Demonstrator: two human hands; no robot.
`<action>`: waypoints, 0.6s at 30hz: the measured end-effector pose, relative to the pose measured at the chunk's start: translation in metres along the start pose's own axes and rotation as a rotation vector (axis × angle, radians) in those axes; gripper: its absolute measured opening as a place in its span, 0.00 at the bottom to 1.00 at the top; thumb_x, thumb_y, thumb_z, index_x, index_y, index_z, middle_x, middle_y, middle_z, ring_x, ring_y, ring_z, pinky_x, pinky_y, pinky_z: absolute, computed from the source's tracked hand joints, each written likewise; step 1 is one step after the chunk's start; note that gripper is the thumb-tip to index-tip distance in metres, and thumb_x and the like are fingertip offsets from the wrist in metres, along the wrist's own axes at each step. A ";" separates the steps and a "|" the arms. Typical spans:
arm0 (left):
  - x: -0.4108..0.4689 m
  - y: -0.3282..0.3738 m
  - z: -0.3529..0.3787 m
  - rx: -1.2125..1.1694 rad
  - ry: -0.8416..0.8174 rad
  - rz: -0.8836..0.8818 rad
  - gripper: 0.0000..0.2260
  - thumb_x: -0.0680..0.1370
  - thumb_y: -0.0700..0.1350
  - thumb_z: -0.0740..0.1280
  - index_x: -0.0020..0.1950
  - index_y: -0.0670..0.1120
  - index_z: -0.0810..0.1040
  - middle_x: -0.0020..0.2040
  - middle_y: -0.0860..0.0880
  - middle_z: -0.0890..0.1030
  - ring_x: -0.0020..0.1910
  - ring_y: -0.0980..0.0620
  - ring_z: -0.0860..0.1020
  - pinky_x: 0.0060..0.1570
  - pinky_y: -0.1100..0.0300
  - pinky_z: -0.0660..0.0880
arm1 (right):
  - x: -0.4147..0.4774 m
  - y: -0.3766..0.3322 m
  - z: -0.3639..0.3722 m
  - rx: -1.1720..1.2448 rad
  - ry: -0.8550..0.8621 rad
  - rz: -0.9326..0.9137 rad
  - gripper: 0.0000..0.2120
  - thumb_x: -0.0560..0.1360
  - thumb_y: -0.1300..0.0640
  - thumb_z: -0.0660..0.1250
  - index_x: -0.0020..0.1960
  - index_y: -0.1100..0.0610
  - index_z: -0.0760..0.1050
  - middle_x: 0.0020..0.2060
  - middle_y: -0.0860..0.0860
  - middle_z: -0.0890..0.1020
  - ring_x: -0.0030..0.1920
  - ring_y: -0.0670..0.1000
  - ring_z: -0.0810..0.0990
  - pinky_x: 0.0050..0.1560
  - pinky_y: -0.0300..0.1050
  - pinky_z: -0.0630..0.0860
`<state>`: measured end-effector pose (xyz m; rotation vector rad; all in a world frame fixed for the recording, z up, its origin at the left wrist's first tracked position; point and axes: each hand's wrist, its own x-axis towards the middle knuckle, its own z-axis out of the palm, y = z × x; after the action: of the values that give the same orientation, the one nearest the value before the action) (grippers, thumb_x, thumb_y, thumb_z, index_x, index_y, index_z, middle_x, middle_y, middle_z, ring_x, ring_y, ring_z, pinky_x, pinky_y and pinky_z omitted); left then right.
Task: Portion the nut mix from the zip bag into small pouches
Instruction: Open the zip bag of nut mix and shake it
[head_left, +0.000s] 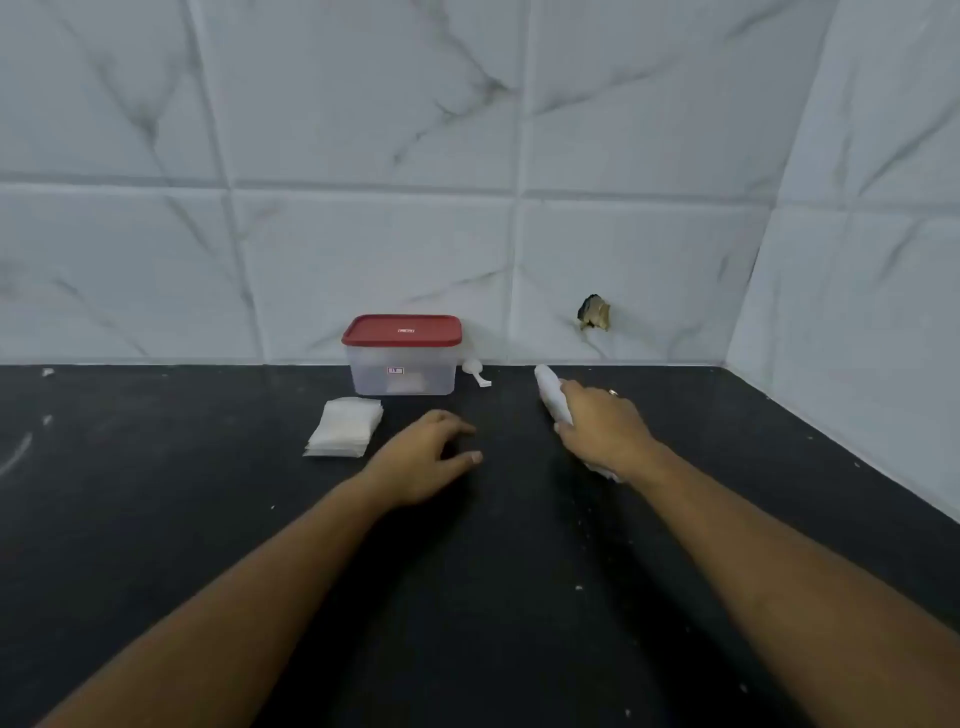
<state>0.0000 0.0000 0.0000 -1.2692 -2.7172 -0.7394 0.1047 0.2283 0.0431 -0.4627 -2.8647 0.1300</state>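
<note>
A stack of small clear pouches (344, 427) lies on the black counter (156, 519), left of centre. My right hand (602, 428) grips a whitish rolled bag (551, 396) that pokes out past my fingers toward the wall; its contents are not visible. A bit of white also shows under my right wrist. My left hand (428, 460) hovers low over the counter just right of the pouches, fingers loosely curled and holding nothing.
A clear plastic box with a red lid (402, 356) stands against the tiled wall. A small white scoop (475, 371) lies to its right. A side wall closes the counter on the right, and a chipped hole (594, 313) marks the back tile.
</note>
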 end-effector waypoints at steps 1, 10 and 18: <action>-0.004 0.000 0.005 -0.031 -0.009 -0.023 0.22 0.81 0.58 0.67 0.73 0.52 0.74 0.72 0.51 0.71 0.70 0.53 0.73 0.70 0.56 0.69 | 0.001 0.004 0.003 0.050 -0.010 0.021 0.17 0.81 0.56 0.65 0.68 0.58 0.70 0.60 0.56 0.80 0.57 0.60 0.80 0.57 0.54 0.76; -0.019 0.006 0.010 -0.017 0.088 -0.061 0.19 0.80 0.55 0.70 0.69 0.53 0.76 0.69 0.53 0.75 0.66 0.55 0.75 0.68 0.56 0.72 | -0.016 0.008 -0.004 0.211 -0.183 0.052 0.19 0.79 0.61 0.65 0.69 0.56 0.77 0.58 0.56 0.82 0.53 0.55 0.81 0.48 0.46 0.75; -0.022 0.005 0.010 -0.028 0.268 -0.020 0.22 0.79 0.53 0.70 0.72 0.52 0.72 0.68 0.52 0.74 0.62 0.55 0.76 0.62 0.52 0.77 | -0.036 -0.007 0.007 0.245 -0.181 -0.155 0.23 0.75 0.63 0.69 0.67 0.45 0.78 0.59 0.48 0.79 0.54 0.50 0.79 0.55 0.48 0.78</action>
<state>0.0202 -0.0085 -0.0120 -1.0624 -2.5159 -0.8822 0.1337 0.2094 0.0294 -0.1881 -2.9904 0.5120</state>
